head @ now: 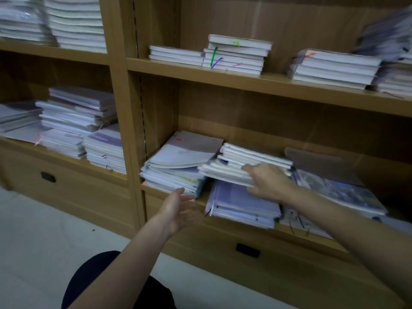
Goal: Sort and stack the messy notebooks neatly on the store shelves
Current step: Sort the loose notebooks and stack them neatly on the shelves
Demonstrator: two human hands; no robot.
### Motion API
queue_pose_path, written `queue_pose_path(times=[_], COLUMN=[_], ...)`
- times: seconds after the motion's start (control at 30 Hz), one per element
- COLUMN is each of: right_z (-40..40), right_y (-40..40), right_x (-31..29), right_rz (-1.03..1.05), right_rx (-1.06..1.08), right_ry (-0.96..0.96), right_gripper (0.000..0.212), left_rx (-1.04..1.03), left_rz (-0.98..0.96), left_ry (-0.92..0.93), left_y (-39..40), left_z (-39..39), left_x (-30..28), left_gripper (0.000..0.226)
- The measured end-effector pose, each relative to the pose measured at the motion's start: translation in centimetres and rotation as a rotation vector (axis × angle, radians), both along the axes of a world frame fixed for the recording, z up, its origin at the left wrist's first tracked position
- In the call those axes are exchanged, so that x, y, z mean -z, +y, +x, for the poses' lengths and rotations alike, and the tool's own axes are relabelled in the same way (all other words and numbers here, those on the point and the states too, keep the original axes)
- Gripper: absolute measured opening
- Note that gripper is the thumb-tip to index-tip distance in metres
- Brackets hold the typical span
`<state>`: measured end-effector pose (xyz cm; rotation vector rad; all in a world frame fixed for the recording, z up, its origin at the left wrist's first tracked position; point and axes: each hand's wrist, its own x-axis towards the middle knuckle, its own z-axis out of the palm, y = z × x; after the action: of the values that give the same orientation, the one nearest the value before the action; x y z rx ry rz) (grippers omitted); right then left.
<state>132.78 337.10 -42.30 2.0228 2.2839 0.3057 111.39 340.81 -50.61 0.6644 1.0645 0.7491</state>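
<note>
White notebook bundle tilted, long axis left-right | right hand clamped on its near edge | left hand empty, fingers apart, just below-left | purple stack underneath

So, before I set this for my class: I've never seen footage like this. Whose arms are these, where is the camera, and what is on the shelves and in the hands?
There is no machine here. The arms belong to a person, and the single picture comes from a wide-angle camera worn on their head, looking forward and down, so you see what they see.

In front is a wooden shelf unit holding piles of notebooks. The right hand grips a tilted stack of white notebooks on the lower shelf; that stack sits on top of a purple-covered pile. The left hand is open, palm up, holding nothing, just in front of a messy pile whose top cover bends upward.

The shelf above carries neater stacks, one with coloured ribbon markers. The picture is somewhat blurred, so no print is readable.
</note>
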Motion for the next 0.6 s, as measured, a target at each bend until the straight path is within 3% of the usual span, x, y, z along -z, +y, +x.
queue_pose_path(times=[0.1,0.27,0.43,0.53,0.6], right_z=[0.7,-1.0,-1.6,-1.6,-1.7], right_y=[0.1,-4.4,-8.9,-10.3,-11.2], right_x=[-4.8,-5.5,-3.9,-4.1,-4.9], right_rz=[-0.009,-0.083,-0.101,-0.085,-0.089], right_rx=[-0.043,-0.160,-0.251,-0.277,-0.287], right_ry=[0.102,0.021,-0.078,-0.106,-0.097], right_gripper=[0.023,0.023,0.030,0.034,0.033], left_rx=[0.029,0.161,0.265,0.265,0.277], left_rz=[-0.010,-0.067,-0.031,-0.023,-0.034], left_ry=[-0.123,-0.325,-0.166,-0.103,-0.095], left_y=[0.0,0.5,-2.7,-4.3,-5.2], left_z=[0.4,0.5,1.5,1.3,0.8], left_x=[-1.2,-4.4,-5.6,-6.0,-6.9], left_gripper=[0.042,0.061,0.040,0.016,0.013])
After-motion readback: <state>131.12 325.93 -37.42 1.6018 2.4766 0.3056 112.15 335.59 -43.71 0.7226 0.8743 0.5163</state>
